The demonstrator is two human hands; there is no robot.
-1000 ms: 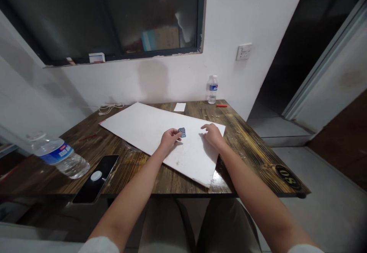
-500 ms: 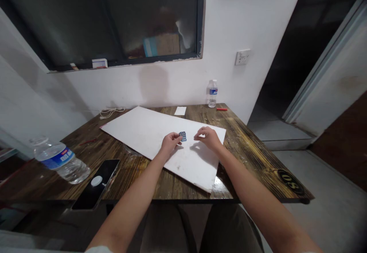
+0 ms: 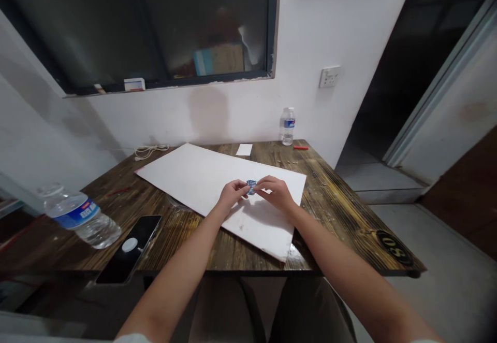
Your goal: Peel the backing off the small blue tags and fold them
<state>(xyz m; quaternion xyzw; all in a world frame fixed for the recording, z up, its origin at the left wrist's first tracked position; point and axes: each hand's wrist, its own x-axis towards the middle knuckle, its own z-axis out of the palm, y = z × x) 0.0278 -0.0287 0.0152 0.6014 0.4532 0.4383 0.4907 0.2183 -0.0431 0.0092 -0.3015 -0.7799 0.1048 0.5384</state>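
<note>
From the head view, a small blue-and-white object [image 3: 251,187], too small to identify, sits at frame centre, pinched between the curled fingertips of the left hand [image 3: 233,194] and right hand [image 3: 275,194], just above a white board [image 3: 194,174]. The board lies on a dark wooden table [image 3: 330,213]. A plastic water bottle [image 3: 79,219] and a black smartphone [image 3: 128,249] lie at lower left.

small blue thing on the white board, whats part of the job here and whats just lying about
In use:
- small blue object
- left hand
- right hand
- white board

Lying about:
- black phone
- near water bottle
- far water bottle
- white paper slip
- red stick
- white cable
</note>
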